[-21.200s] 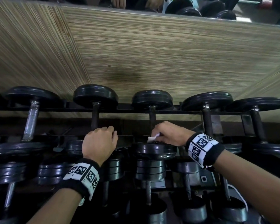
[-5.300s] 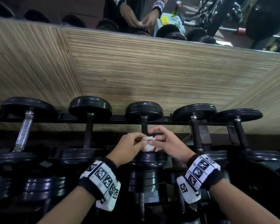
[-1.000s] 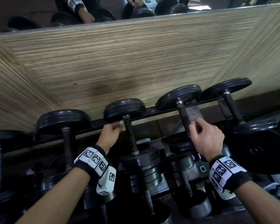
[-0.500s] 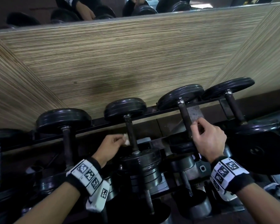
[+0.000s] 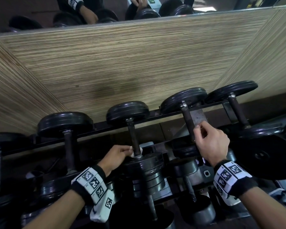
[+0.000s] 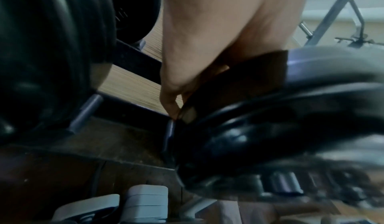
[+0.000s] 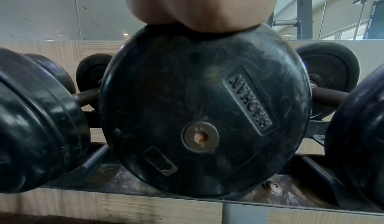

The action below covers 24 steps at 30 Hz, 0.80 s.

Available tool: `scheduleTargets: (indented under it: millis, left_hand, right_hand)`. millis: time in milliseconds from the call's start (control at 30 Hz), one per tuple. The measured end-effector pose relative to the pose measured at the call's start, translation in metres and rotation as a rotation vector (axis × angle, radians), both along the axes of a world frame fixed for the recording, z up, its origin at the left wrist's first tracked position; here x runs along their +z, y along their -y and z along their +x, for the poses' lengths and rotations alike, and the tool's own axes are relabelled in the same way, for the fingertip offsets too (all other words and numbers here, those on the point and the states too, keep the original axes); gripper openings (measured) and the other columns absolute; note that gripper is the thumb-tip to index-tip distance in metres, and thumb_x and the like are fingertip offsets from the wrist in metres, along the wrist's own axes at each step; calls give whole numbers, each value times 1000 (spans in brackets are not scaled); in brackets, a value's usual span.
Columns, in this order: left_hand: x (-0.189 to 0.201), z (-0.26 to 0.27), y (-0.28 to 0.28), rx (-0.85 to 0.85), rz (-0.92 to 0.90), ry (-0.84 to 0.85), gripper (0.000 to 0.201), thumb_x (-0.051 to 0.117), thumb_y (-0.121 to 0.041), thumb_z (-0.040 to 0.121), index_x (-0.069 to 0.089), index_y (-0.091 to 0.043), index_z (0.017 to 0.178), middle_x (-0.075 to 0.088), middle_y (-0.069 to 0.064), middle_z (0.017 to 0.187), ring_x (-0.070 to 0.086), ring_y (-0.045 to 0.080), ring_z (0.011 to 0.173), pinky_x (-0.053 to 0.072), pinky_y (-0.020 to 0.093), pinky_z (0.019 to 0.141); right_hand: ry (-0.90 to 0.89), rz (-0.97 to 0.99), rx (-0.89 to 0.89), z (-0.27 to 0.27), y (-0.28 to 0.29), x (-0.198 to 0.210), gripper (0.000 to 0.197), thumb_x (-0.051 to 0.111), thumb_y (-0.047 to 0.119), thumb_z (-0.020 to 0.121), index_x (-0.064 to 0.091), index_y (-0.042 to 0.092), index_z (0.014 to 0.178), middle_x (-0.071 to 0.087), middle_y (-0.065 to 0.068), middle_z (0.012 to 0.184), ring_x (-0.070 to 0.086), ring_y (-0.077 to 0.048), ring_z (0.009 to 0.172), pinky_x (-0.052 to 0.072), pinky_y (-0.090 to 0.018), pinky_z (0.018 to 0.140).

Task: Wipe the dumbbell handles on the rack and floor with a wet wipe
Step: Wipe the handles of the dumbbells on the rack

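Observation:
Black dumbbells lie in a row across the rack's top rail [image 5: 155,117]. My left hand [image 5: 127,151] pinches a white wet wipe [image 5: 131,151] against the low end of the middle dumbbell's handle [image 5: 133,139], just above its near plate [image 5: 145,162]. In the left wrist view the fingers [image 6: 171,107] reach behind that plate [image 6: 270,129]. My right hand [image 5: 200,133] grips the handle [image 5: 188,121] of the dumbbell to the right. The right wrist view shows only the palm [image 7: 197,5] above that dumbbell's near plate [image 7: 203,109]; its fingers are hidden.
A wood-grain wall panel [image 5: 122,63] rises behind the rack, with a mirror [image 5: 40,14] above it. More dumbbells [image 5: 193,172] crowd the lower tier under my wrists. A large black plate [image 5: 262,157] sits at the right.
My left hand has slid the wipe down the middle handle from the far plate to the near plate. My right hand has stayed gripping the neighbouring handle.

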<state>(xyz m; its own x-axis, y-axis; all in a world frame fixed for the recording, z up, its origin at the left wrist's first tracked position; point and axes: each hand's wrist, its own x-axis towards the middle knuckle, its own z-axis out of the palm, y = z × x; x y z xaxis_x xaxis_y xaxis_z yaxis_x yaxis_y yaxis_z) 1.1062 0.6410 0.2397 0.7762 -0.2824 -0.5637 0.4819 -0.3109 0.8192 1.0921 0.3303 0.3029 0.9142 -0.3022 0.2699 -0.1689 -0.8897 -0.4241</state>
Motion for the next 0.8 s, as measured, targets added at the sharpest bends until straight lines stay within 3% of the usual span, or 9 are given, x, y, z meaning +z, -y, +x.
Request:
scheduleTargets:
  millis: [100,200,367,433,500,567,667,767,800]
  left_hand:
    - [8,17,5,170,-17,-33,21,58,-3,95,77,-12,96,77,-6,93,69,6,92,47,20,85]
    - [17,46,8,353,12,22,17,56,-11,99,72,-19,100,72,-3,95,64,14,94,45,24,75]
    - [13,52,4,303,26,71,22,55,-13,101,72,-14,115,74,1,105,65,14,98,48,23,79]
    - [8,36,6,194,4,49,25,54,-3,98,75,-13,106,76,-5,95,68,4,90,48,15,77]
    - [4,19,8,116,-19,-1,28,54,2,95,75,-16,99,76,-9,89,68,4,88,49,14,80]
    - [2,6,6,47,-38,-4,26,54,0,97,76,-11,105,77,-3,100,68,9,98,48,16,91]
    - [1,-5,4,60,-56,-6,26,54,0,98,77,-10,105,76,-1,105,68,5,101,46,11,90]
    - [-8,-5,7,105,70,40,23,58,-8,97,80,-15,94,78,-1,99,69,15,105,46,29,103]
    - [-10,-5,5,124,126,59,21,61,-12,96,80,-16,89,78,-1,95,70,16,101,46,32,102]
  right_hand:
    - [-2,4,3,0,0,1,26,52,27,92,58,13,71,48,5,50,56,-36,51,34,-32,55]
    - [-1,2,-9,0,-1,2,25,54,24,93,57,12,70,40,10,48,54,-35,49,31,-32,54]
    - [-10,3,-19,0,-1,1,26,54,26,93,58,12,71,43,8,48,54,-34,49,33,-32,53]
    - [-11,8,-27,0,-2,1,24,58,21,94,59,12,72,43,8,49,55,-35,50,34,-32,54]
    - [-1,2,-27,0,-2,2,24,56,23,94,59,13,72,42,10,49,52,-32,48,34,-32,55]
    - [6,14,-21,0,-2,1,24,56,23,94,59,13,72,40,12,48,48,-30,48,33,-32,55]
    - [10,18,1,-1,-1,1,25,50,30,91,59,15,73,43,10,49,50,-31,49,34,-32,54]
    - [9,22,12,-1,0,1,27,47,34,88,60,15,74,47,5,50,57,-35,52,35,-32,55]
    - [9,21,11,-1,-1,1,27,47,34,88,61,14,74,51,2,50,58,-36,53,36,-33,54]
